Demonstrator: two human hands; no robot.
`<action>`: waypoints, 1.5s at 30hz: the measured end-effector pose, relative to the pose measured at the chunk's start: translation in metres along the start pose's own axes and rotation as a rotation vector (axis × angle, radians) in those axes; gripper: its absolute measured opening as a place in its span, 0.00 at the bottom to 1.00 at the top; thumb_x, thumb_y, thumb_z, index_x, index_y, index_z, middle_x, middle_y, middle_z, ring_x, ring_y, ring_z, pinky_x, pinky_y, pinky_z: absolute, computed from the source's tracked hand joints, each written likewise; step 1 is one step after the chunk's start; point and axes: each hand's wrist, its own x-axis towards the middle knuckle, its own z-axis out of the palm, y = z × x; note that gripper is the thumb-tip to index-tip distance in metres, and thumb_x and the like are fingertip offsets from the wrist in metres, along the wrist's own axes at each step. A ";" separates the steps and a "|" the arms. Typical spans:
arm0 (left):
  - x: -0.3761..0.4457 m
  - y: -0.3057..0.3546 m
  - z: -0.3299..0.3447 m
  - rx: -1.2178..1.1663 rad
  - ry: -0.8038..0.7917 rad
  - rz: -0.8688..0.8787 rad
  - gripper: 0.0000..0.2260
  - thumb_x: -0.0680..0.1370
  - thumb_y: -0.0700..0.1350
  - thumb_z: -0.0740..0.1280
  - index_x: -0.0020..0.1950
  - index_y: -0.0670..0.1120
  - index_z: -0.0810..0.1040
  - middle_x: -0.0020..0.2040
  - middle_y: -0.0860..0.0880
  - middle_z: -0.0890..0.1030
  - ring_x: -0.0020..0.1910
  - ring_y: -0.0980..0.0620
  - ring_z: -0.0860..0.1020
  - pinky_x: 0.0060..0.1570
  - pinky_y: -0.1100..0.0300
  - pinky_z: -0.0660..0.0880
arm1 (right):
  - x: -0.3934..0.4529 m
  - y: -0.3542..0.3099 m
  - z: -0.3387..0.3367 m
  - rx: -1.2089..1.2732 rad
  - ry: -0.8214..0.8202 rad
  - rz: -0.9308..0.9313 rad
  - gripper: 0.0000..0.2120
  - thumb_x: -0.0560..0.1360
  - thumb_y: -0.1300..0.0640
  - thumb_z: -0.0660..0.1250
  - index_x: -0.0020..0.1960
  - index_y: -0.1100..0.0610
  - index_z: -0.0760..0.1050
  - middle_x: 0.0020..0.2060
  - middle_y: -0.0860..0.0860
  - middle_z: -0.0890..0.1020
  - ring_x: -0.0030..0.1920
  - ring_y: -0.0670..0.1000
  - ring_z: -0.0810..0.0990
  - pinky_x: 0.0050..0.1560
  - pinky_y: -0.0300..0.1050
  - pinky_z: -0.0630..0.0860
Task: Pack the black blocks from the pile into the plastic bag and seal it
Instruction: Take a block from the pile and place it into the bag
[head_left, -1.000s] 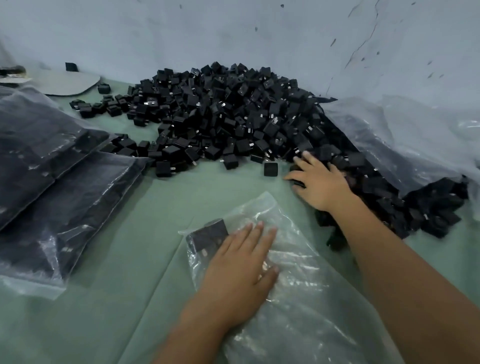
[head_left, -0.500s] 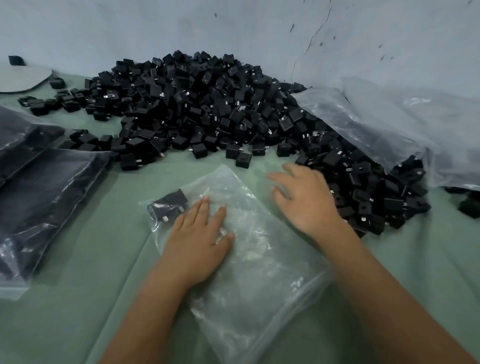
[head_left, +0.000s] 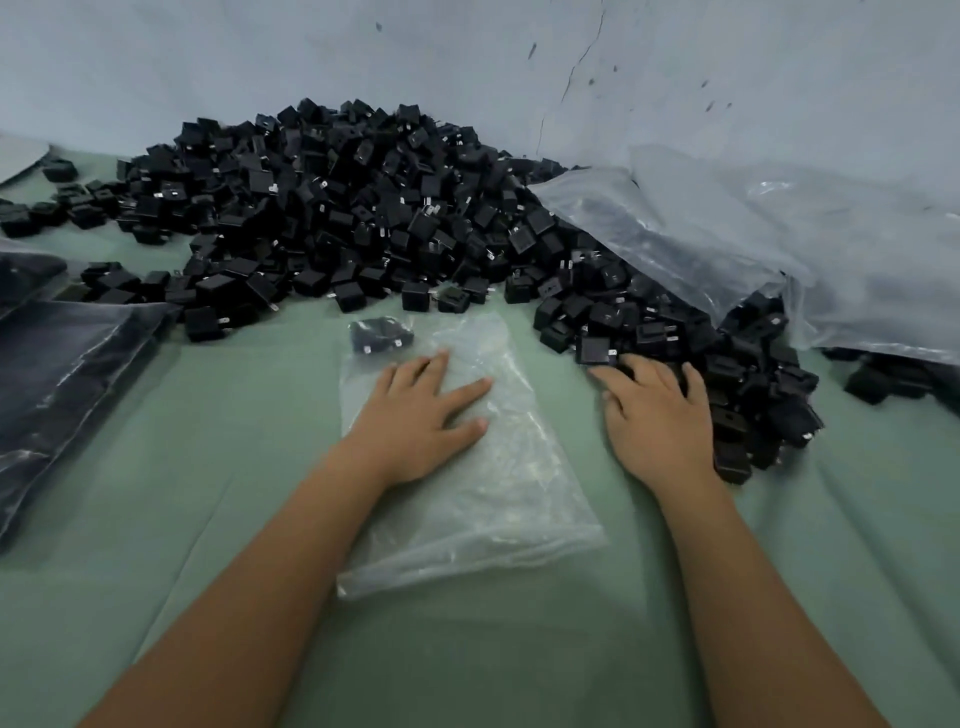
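A big pile of black blocks (head_left: 353, 218) spreads along the wall across the back of the green table. A clear plastic bag (head_left: 488, 499) lies flat in front of it, with a few black blocks (head_left: 379, 335) inside its far left corner. My left hand (head_left: 415, 421) presses flat on the bag's far half, fingers straight and spread. My right hand (head_left: 657, 415) rests palm down at the pile's near right edge, its fingertips among the blocks; what lies under them is hidden.
Filled, sealed bags of blocks (head_left: 62, 374) are stacked at the left edge. Large crumpled plastic sheeting (head_left: 769, 244) covers the pile's right end. The green cloth (head_left: 208, 467) lies wrinkled on the table. A grey wall (head_left: 467, 62) stands right behind the pile.
The right hand has moved from beside the bag back to the pile's edge. The left hand stays flat on the bag. The camera has shifted, so everything sits further right in view.
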 end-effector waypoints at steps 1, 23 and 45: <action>0.003 0.000 -0.003 0.006 0.004 0.010 0.25 0.79 0.67 0.48 0.76 0.69 0.51 0.81 0.47 0.44 0.79 0.47 0.45 0.76 0.49 0.41 | -0.001 0.000 0.000 0.008 0.010 0.005 0.21 0.80 0.53 0.52 0.71 0.41 0.66 0.72 0.46 0.66 0.73 0.46 0.59 0.75 0.54 0.41; -0.051 0.024 0.020 -0.239 0.482 0.027 0.11 0.78 0.53 0.65 0.57 0.56 0.82 0.60 0.54 0.78 0.63 0.50 0.72 0.61 0.53 0.67 | -0.045 -0.066 -0.018 1.432 0.125 0.149 0.13 0.73 0.61 0.72 0.53 0.46 0.82 0.46 0.42 0.85 0.47 0.37 0.82 0.41 0.27 0.74; -0.070 0.010 -0.001 -1.044 0.521 -0.019 0.04 0.77 0.42 0.72 0.43 0.44 0.84 0.37 0.49 0.83 0.35 0.56 0.76 0.41 0.57 0.75 | -0.084 -0.117 -0.022 0.176 0.154 -0.529 0.11 0.74 0.55 0.63 0.55 0.54 0.73 0.48 0.49 0.70 0.45 0.52 0.73 0.34 0.44 0.68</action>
